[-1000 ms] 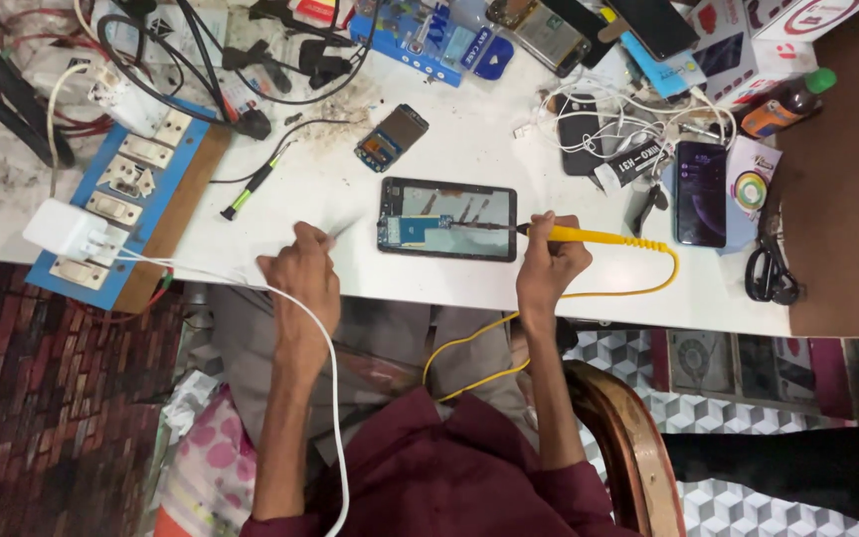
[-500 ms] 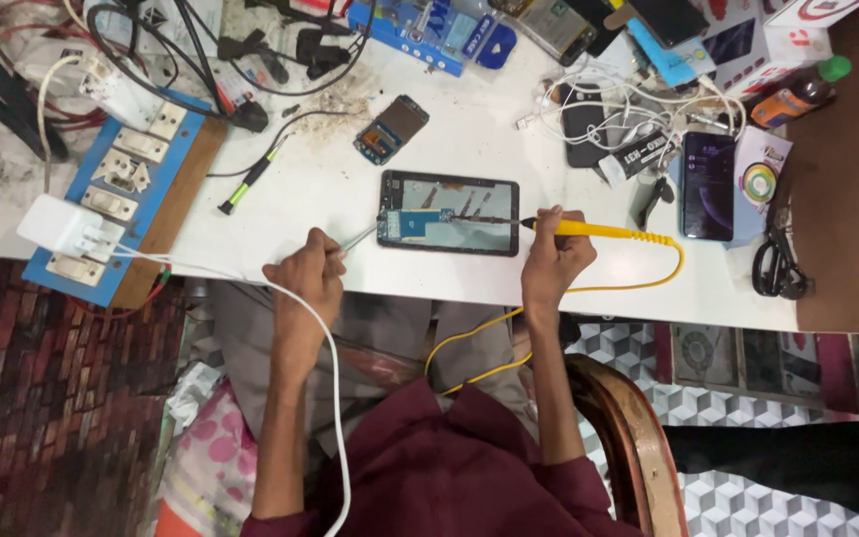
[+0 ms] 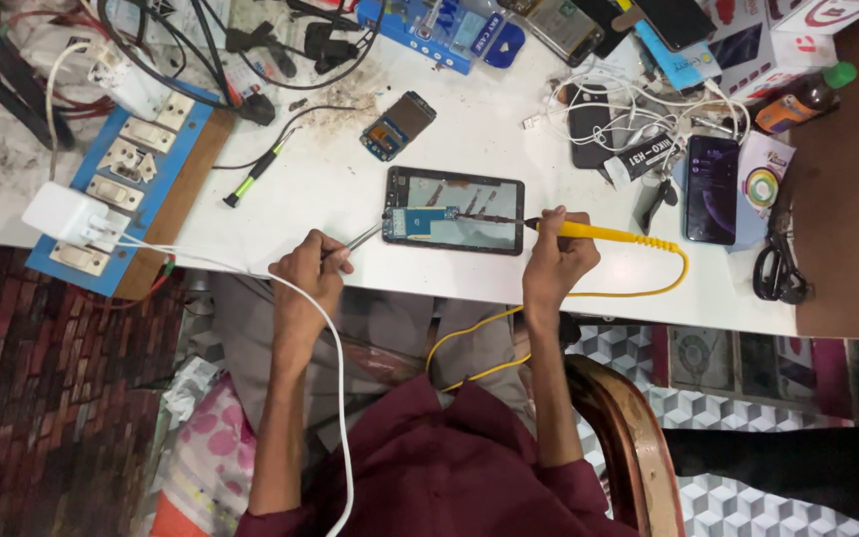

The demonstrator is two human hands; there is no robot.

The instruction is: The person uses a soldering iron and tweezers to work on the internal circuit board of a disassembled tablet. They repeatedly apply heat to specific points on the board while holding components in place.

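Opened phone (image 3: 454, 210) shifted nearer, left grip (image 3: 307, 273) clamped on likely tweezers (image 3: 362, 237), right grip (image 3: 554, 257) clamped on soldering iron (image 3: 599, 233)

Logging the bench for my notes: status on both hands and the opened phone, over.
Left hand shut on tweezers, tips at the board. Right hand shut on yellow iron, tip over the opened phone. White cable drapes over left arm; nothing blocks the phone.

Bare tabletop (image 3: 330, 179) left of the opened phone (image 3: 454, 210); cable clutter (image 3: 618, 109) crowds its right.
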